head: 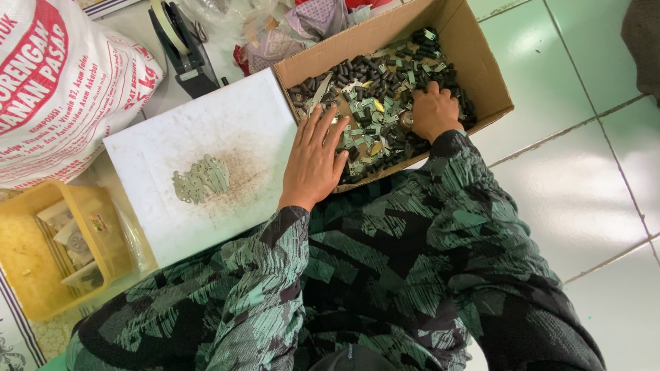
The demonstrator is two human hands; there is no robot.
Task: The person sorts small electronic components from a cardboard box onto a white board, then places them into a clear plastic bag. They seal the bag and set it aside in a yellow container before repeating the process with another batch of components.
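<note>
The cardboard box (474, 62) holds a heap of small dark and green parts (385, 89); the left hand (314, 159) lies flat over the box's near-left edge, fingers spread on the parts. The right hand (434, 110) sits curled inside the box, fingers pressed into the heap; whether it pinches anything I cannot tell.

An open brown cardboard box (474, 62) stands at the top middle on the green floor, a big white sack (62, 89) with red printing lies at the top left, and small clear packets (72, 237) lie in a yellow crate (27, 275) at the left.
</note>
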